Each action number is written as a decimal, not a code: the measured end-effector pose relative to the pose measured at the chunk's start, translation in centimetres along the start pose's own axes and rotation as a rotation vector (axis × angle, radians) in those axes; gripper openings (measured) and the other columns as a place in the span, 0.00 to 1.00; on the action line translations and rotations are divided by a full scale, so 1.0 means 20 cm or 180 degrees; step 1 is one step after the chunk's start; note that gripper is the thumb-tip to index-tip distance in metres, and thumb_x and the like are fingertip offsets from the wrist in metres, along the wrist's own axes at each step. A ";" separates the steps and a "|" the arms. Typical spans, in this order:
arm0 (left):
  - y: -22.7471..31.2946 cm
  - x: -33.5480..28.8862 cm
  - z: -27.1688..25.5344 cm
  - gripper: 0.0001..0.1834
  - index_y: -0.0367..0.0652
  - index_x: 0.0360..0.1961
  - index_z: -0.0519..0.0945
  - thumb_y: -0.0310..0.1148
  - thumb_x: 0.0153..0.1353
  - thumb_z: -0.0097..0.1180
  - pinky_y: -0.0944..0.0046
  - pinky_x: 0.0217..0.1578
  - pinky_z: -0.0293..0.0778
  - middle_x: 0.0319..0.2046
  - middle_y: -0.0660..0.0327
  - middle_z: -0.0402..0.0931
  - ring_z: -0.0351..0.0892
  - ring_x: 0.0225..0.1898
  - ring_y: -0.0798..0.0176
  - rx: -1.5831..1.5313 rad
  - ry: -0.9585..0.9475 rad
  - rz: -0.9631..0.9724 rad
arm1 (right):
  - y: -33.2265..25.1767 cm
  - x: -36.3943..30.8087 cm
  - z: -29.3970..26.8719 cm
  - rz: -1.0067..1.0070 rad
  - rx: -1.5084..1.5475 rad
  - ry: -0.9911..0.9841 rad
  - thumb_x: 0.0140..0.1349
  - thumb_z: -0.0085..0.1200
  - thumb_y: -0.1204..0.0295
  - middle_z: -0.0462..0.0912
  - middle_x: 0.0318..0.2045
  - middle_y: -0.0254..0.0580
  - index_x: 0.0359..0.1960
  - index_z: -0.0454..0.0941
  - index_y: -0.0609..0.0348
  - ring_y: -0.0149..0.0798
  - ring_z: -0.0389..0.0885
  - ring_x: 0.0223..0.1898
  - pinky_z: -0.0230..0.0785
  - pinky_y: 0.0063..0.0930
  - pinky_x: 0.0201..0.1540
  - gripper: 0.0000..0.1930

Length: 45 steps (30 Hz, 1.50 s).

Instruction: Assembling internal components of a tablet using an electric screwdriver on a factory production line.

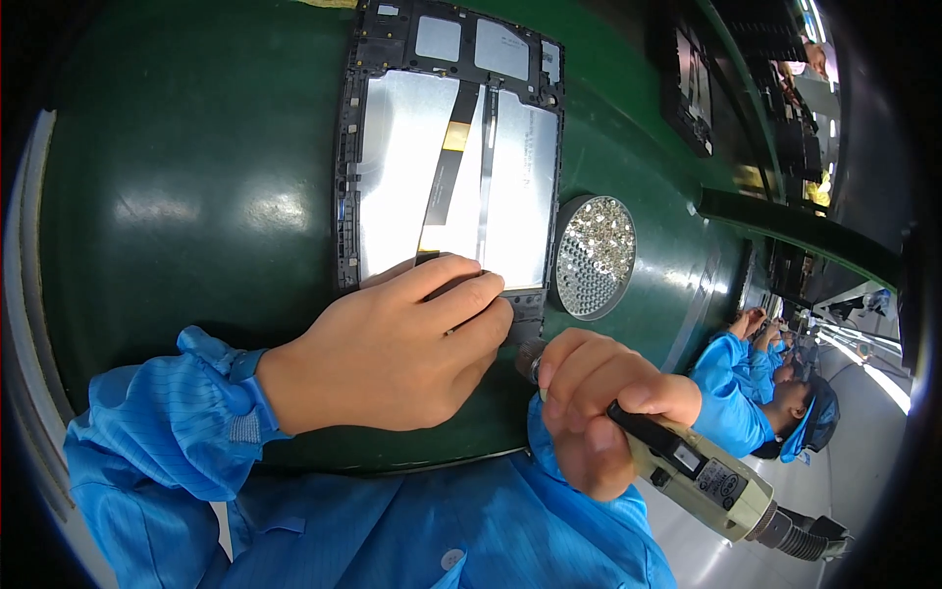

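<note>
A tablet-like device housing (397,177) with a black frame and silvery plates lies on the green work surface. A dark flat cable (446,187) with a yellow patch runs down its middle. My left hand (402,344) rests over its lower end, fingers bent and close together. A dark bit shows between those fingers, but what they hold is hidden. My right hand (608,402) is wrapped around a pale electric screwdriver (702,476) with a black lever. Its tip end points left, at the housing's lower right corner; the bit's contact is hidden.
A round dish (594,257) of small silvery screws stands right of the housing. Another dark device housing (694,93) sits at the far right, by a green rail (800,226). A co-worker in blue (751,393) sits to the right. The mat (196,196) extends left.
</note>
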<state>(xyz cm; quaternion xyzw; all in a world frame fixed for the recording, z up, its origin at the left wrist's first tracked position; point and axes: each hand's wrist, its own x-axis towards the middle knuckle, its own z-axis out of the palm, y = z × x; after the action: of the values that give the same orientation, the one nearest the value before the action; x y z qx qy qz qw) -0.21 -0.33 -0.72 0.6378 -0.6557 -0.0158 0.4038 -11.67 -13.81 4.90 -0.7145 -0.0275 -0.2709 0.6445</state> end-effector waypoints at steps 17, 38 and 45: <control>0.01 0.00 -0.01 0.15 0.33 0.37 0.81 0.32 0.49 0.54 0.55 0.52 0.69 0.43 0.50 0.75 0.72 0.49 0.51 0.0278 0.0037 0.0455 | -0.03 -0.06 -0.05 -0.0045 0.0120 0.0693 0.56 0.56 0.71 0.68 0.19 0.37 0.44 0.65 0.57 0.33 0.68 0.20 0.63 0.29 0.25 0.16; -0.05 -0.02 -0.11 0.12 0.31 0.32 0.78 0.30 0.50 0.60 0.49 0.48 0.73 0.38 0.50 0.74 0.74 0.47 0.47 0.0246 -0.0333 0.0660 | 0.09 -0.09 -0.49 -0.0448 -0.0674 0.1932 0.53 0.61 0.71 0.78 0.24 0.45 0.45 0.71 0.61 0.38 0.76 0.23 0.74 0.34 0.31 0.19; -0.06 0.03 -0.12 0.08 0.38 0.31 0.79 0.29 0.50 0.59 0.50 0.51 0.71 0.38 0.53 0.74 0.74 0.51 0.49 0.0543 -0.0774 0.0619 | 0.09 -0.03 -0.47 -0.0472 -0.0241 0.1390 0.55 0.55 0.75 0.71 0.18 0.41 0.48 0.68 0.63 0.35 0.70 0.19 0.67 0.35 0.28 0.18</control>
<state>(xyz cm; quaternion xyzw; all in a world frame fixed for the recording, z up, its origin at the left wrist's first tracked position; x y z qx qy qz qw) 2.16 0.17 0.60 0.5967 -0.7573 0.0021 0.2656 -14.79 -22.79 3.29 -0.6586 0.0704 -0.4666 0.5862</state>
